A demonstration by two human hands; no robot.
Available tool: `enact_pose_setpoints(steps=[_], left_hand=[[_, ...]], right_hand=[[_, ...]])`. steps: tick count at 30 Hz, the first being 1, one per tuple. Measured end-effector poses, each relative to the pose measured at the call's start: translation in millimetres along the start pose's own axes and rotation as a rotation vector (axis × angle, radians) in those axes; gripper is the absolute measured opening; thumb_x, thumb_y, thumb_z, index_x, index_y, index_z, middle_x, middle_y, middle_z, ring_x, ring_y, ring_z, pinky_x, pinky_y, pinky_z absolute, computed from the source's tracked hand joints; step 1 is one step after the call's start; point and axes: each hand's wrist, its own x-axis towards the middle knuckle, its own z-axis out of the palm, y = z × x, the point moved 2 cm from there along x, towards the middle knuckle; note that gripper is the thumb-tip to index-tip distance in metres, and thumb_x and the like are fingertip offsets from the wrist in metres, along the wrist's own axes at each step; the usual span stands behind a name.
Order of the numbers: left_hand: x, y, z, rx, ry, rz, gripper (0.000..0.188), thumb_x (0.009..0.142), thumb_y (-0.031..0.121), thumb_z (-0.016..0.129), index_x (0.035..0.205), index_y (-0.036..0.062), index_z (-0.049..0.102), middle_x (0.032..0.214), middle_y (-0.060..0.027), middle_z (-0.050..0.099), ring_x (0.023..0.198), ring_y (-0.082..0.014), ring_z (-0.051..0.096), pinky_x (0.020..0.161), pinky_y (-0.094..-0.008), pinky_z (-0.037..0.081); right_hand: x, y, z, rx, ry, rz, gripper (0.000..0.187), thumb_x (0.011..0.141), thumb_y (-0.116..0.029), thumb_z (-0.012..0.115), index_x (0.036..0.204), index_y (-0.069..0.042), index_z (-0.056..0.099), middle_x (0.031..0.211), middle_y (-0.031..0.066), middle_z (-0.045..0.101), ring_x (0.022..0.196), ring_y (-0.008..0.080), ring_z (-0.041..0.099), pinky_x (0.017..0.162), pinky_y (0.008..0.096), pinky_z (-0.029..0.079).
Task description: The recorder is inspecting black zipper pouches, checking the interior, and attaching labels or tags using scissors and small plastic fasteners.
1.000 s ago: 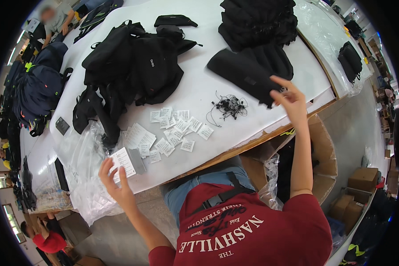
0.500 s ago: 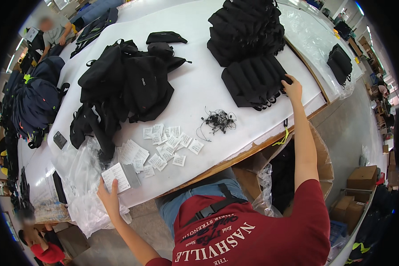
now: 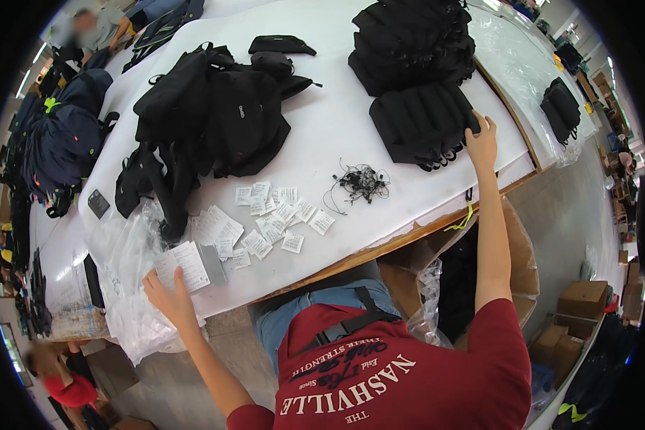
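My left hand (image 3: 170,295) is at the table's near left, its thumb on top of a stack of white printed cards (image 3: 186,262) and its fingers along the stack's edge. Far to the right, my right hand (image 3: 483,140) pinches the right end of a row of black fabric pouches (image 3: 417,123) standing closely packed. Loops hang from the row's near side. Small white printed labels (image 3: 272,228) lie scattered beside the card stack. Between them and the pouches sits a tangle of thin black cords (image 3: 364,183). What lies under my left fingers is hidden.
Black bags (image 3: 244,118) are heaped at the left centre, with a flat black pouch (image 3: 282,45) behind them. A taller pile of black pouches (image 3: 412,43) stands at the back. Clear plastic bags (image 3: 132,287) hang over the left edge. An open carton (image 3: 512,236) stands below the table.
The whole view has shifted slightly, so the table sits higher in it. My left hand stays at the card stack; my right fingers have shifted a little at the pouch row's end.
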Motion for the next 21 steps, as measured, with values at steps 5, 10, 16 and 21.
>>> enact_pose_setpoints(steps=[5, 10, 16, 21], left_hand=[[10.3, 4.0, -12.6, -0.393, -0.113, -0.207, 0.034, 0.085, 0.018, 0.067, 0.104, -0.0057, 0.052, 0.097, -0.0141, 0.058, 0.090, -0.0252, 0.054, 0.085, -0.0332, 0.042], [7.0, 29.2, -24.3, -0.715, -0.075, -0.199, 0.036, 0.088, 0.018, 0.065, 0.112, -0.0053, 0.052, 0.105, -0.0132, 0.059, 0.098, -0.0179, 0.053, 0.089, -0.0304, 0.041], [-3.1, 41.5, -25.6, -0.915, -0.108, -0.305, 0.043, 0.092, 0.021, 0.061, 0.124, -0.0025, 0.047, 0.117, -0.0126, 0.055, 0.107, -0.0206, 0.052, 0.095, -0.0311, 0.038], [-16.9, 37.3, -16.6, -0.986, -0.181, -0.332, 0.045, 0.093, 0.020, 0.058, 0.128, -0.0033, 0.043, 0.121, -0.0123, 0.052, 0.112, -0.0203, 0.049, 0.097, -0.0310, 0.036]], right_hand=[[-61.3, -105.2, -5.7, 0.443, -0.319, -0.348, 0.022, 0.077, -0.005, 0.065, 0.098, -0.009, 0.067, 0.086, 0.0057, 0.062, 0.068, 0.0166, 0.059, 0.063, 0.0273, 0.047], [-150.5, -179.3, 18.6, 0.369, -0.700, -0.724, 0.011, 0.076, -0.009, 0.068, 0.085, -0.012, 0.065, 0.078, 0.0026, 0.054, 0.072, 0.0189, 0.057, 0.062, 0.0303, 0.046], [-170.0, -191.8, 58.3, 0.163, -0.695, -1.037, 0.014, 0.072, -0.012, 0.069, 0.084, -0.010, 0.061, 0.087, 0.0031, 0.053, 0.089, 0.0198, 0.054, 0.070, 0.0308, 0.047], [-164.2, -193.7, 66.5, 0.002, -0.779, -1.176, 0.015, 0.072, -0.013, 0.069, 0.083, -0.006, 0.061, 0.092, 0.0047, 0.055, 0.092, 0.0216, 0.053, 0.074, 0.0308, 0.046]])
